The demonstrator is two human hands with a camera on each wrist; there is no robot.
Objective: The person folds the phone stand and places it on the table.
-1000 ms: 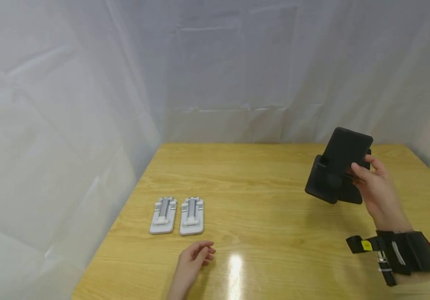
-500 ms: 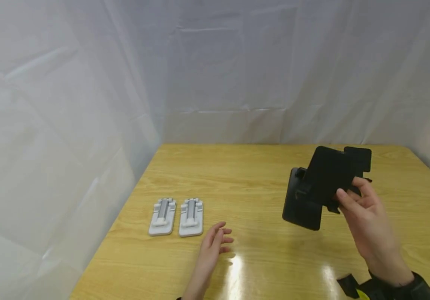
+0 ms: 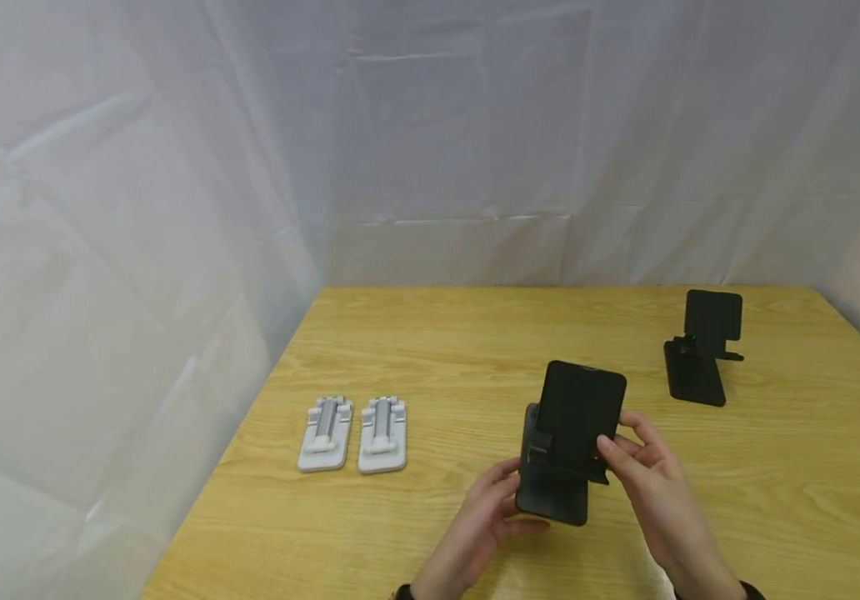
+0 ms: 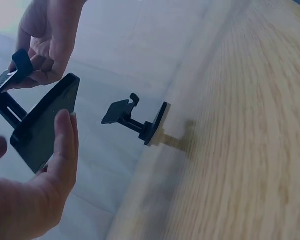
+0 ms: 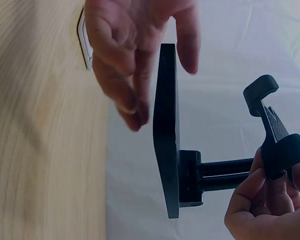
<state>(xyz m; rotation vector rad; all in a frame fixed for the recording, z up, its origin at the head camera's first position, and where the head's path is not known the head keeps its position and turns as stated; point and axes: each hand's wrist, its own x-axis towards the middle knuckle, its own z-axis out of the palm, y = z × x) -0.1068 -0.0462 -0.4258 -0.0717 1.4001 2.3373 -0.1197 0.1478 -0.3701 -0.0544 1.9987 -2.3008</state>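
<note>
A black phone stand (image 3: 580,408), unfolded, is held up over the table in front of me. My right hand (image 3: 658,492) pinches the edge of its upper plate between thumb and fingers. In the right wrist view the stand's base (image 5: 166,130) stands on edge, joined to the holder plate by a twin-bar arm. My left hand (image 3: 478,521) is at the base's lower left, its fingers extended and spread from the thumb. The right wrist view shows those fingers on the base's underside and the thumb on the other side, with gaps between them and the base.
Another black phone stand (image 3: 713,325) stands unfolded at the back right of the wooden table (image 3: 460,333). Two folded white phone stands (image 3: 327,433) lie side by side at the left. Pale sheeting (image 3: 460,142) hangs behind the table and along its left side.
My right hand has carried the black phone stand left and toward me, uncovering the other black stand. My left hand has moved right to the carried stand's base.
</note>
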